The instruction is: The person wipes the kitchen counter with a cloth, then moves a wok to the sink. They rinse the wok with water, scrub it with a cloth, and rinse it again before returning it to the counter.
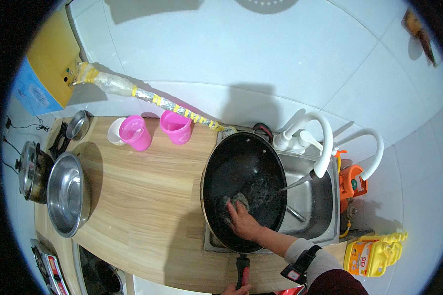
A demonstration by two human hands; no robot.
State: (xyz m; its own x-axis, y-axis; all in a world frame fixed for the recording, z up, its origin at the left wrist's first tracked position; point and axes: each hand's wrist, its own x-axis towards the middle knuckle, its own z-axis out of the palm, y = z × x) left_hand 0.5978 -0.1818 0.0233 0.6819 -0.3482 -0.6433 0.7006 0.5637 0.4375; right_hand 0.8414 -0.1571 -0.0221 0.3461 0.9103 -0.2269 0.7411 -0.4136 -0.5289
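Note:
A large black wok (243, 162) rests tilted over the left part of the stainless steel sink (310, 217). At the picture's bottom edge my left hand (237, 290) grips the wok's black and red handle (243, 271). My right hand (244, 224) presses a greyish-green scrubbing pad (240, 201) against the wok's inner wall; its fingers partly cover the pad. From the white gooseneck faucet (323, 147), a stream of water (297, 183) runs into the wok beside my right hand.
Pink plastic cups (136, 133) and a white cup (115, 131) stand near the wall. Leftward are a steel basin (67, 195) and a lidded pot (31, 173). A second white spout (376, 147) and yellow jugs (373, 256) are on the right. A taped pipe (158, 101) slopes behind the cups.

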